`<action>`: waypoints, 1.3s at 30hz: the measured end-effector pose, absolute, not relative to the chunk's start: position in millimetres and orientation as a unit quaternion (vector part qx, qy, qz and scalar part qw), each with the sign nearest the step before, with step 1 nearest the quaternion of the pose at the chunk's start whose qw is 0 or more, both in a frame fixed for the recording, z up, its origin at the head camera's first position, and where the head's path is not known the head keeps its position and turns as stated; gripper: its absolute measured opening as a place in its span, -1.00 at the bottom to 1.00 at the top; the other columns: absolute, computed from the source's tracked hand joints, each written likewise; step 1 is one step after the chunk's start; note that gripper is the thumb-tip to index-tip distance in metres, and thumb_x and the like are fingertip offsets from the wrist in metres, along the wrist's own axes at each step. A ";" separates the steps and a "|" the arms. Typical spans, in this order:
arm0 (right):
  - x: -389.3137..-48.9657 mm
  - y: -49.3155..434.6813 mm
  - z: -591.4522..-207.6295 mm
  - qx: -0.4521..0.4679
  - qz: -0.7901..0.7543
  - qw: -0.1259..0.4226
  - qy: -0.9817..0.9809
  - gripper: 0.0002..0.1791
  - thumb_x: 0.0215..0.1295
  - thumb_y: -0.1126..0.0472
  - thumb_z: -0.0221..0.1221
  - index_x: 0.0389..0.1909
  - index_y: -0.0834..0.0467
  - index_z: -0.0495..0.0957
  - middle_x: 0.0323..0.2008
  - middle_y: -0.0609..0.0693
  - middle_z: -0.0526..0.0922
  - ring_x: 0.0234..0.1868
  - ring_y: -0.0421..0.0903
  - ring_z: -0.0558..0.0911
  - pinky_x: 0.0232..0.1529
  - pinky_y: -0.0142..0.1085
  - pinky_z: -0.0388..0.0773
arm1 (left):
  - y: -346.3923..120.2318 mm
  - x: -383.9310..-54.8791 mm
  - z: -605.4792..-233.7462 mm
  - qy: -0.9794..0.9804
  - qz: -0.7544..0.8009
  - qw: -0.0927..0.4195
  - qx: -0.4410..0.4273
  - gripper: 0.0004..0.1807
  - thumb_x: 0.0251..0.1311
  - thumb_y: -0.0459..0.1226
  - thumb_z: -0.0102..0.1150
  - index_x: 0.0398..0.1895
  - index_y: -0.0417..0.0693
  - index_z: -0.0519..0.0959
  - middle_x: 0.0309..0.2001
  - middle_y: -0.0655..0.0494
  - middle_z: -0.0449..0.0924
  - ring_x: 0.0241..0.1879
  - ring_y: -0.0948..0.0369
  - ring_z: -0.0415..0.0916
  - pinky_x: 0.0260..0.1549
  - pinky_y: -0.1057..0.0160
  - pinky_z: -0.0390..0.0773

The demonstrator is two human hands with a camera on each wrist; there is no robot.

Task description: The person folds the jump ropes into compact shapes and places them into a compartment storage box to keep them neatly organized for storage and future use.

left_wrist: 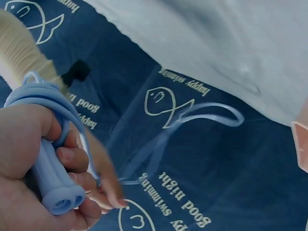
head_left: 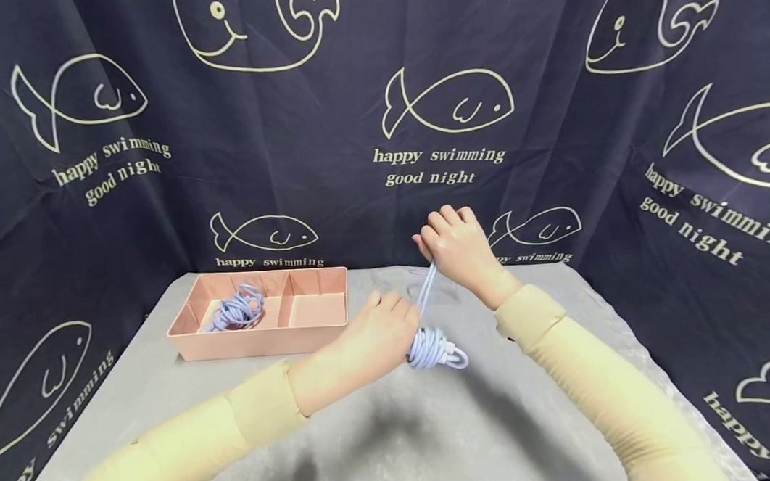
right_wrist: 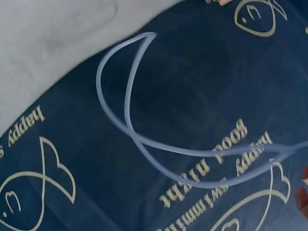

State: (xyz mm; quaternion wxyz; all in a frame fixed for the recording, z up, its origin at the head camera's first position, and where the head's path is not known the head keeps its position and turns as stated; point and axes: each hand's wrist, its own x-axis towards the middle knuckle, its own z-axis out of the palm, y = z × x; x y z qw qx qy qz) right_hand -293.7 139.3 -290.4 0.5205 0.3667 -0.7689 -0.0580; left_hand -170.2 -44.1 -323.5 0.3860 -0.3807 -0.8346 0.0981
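Note:
My left hand (head_left: pixel 378 335) grips the handles (left_wrist: pixel 57 185) of a light blue jump rope, its fingers curled round them in the left wrist view. Several turns of the jump rope's cord (head_left: pixel 427 347) are wound about the handles, with a small loop poking out to the right. Higher up and to the right, my right hand (head_left: pixel 459 250) holds a doubled length of cord, stretched from the wound bundle. In the right wrist view a free loop of cord (right_wrist: pixel 127 96) hangs out in a wide curve, and only fingertips (right_wrist: pixel 302 199) show at the right edge.
A pink divided box (head_left: pixel 260 343) stands at the back left of the grey table (head_left: pixel 343 446). In its left part lies another light blue coiled cord (head_left: pixel 238 308). Dark curtains (head_left: pixel 358 220) printed with fish and whales hang close behind the table and on both sides.

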 end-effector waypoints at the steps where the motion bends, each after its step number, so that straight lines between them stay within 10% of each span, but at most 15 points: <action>1: -293.2 141.7 -286.4 0.364 -0.059 0.523 -0.769 -0.58 0.39 0.11 -0.14 -0.62 0.23 0.43 -0.54 0.11 0.44 -0.42 0.12 0.41 -0.34 -0.05 0.33 | -45.8 -170.4 -325.7 -0.837 0.103 0.383 -0.377 -0.79 -0.12 -0.15 0.30 -0.50 -0.01 0.48 -0.51 0.13 0.50 -0.39 0.17 0.36 -0.42 0.22 0.24; 23: -225.8 121.7 -251.4 0.314 -0.100 0.540 -0.774 -0.60 0.24 0.25 -0.09 -0.80 0.25 0.35 -0.70 0.09 0.34 -0.46 0.11 0.36 -0.29 -0.01 0.28 | -73.3 -233.9 -336.4 -0.886 0.116 0.388 -0.226 -0.93 0.08 -0.37 0.01 -0.51 -0.13 0.46 -0.55 0.02 0.43 -0.45 0.10 0.32 -0.46 0.17 0.25; 39: -189.5 106.9 -287.0 0.342 -0.073 0.482 -0.804 -0.71 -0.03 0.28 0.08 -0.85 0.19 0.31 -0.73 0.05 0.31 -0.50 0.08 0.33 -0.37 -0.05 0.21 | -79.1 -267.4 -316.2 -0.856 0.039 0.492 -0.154 -0.66 0.22 -0.38 -0.37 -0.57 -0.18 0.43 -0.57 -0.07 0.45 -0.45 0.03 0.36 -0.50 0.12 0.27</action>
